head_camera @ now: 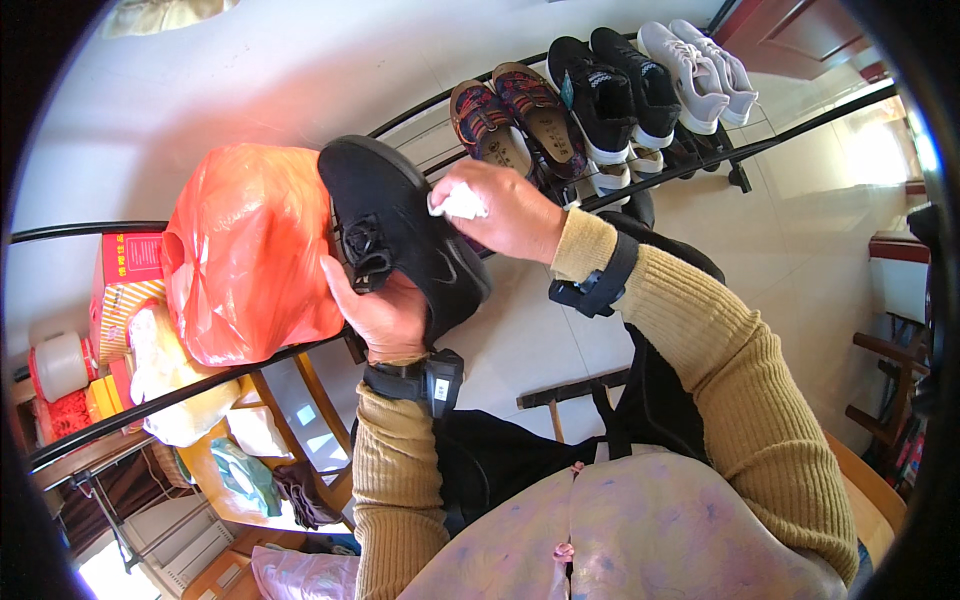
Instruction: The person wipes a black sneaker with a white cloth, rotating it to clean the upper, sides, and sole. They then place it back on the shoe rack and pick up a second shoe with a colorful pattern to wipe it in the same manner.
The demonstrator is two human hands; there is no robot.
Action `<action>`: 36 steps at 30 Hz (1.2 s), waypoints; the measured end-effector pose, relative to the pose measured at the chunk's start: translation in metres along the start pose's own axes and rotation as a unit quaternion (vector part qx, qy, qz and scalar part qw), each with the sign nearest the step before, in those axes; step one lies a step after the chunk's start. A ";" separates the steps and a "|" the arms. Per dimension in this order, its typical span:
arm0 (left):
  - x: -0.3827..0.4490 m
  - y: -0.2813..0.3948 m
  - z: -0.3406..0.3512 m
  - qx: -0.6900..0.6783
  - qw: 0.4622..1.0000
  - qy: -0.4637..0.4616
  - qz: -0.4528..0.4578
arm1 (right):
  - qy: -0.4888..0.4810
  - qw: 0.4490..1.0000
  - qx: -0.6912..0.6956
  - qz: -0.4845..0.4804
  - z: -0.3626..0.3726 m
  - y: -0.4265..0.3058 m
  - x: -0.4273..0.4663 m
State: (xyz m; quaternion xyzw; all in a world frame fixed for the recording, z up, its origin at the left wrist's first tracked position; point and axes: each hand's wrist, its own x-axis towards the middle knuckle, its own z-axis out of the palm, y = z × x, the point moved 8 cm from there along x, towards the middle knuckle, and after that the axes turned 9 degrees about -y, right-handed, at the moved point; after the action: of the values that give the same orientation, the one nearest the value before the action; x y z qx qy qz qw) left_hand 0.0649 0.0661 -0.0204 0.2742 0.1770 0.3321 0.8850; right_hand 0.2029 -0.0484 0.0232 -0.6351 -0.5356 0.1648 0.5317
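A black lace-up shoe (405, 217) is raised in front of me, its toe pointing up and left and its dark sole edge facing right. My left hand (386, 311) holds it at the ankle opening, with some fingers hidden inside. Beside the sole edge, my right hand (506, 214) grips a crumpled white tissue or cloth (463, 202) between thumb and fingers. Whether the tissue touches the shoe cannot be told.
An orange plastic bag (247, 255) bulges at the shoe's left on a black metal rack (810, 129). Patterned shoes (480, 124), black sneakers (600, 97) and pale sneakers (686, 71) stand along the rack to the right. Boxes (124, 292) lie at far left.
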 end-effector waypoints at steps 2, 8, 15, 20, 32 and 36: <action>0.004 0.008 -0.006 0.005 0.999 0.022 0.028 | -0.054 0.998 -0.017 0.010 0.014 -0.001 -0.002; 0.009 0.019 -0.022 -0.013 0.999 0.031 0.015 | -0.152 0.988 -0.023 0.009 0.034 0.005 -0.008; 0.015 0.034 -0.025 -0.012 0.999 0.043 0.032 | -0.375 0.920 -0.112 0.029 0.063 0.013 -0.032; 0.007 0.028 -0.015 0.015 0.998 0.043 0.038 | -0.158 0.984 -0.069 0.039 0.006 0.013 -0.003; 0.002 -0.009 0.000 0.043 0.992 -0.072 -0.090 | -0.113 0.992 -0.042 0.035 0.023 0.008 -0.007; -0.001 -0.009 0.000 0.065 0.991 -0.056 -0.104 | -0.213 0.974 -0.068 0.035 0.045 0.011 -0.018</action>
State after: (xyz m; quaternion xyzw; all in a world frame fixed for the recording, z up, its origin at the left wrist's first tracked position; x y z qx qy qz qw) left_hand 0.0690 0.0596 -0.0255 0.3294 0.1754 0.2101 0.9037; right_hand 0.1666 -0.0399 -0.0097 -0.6383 -0.6242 0.2777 0.3547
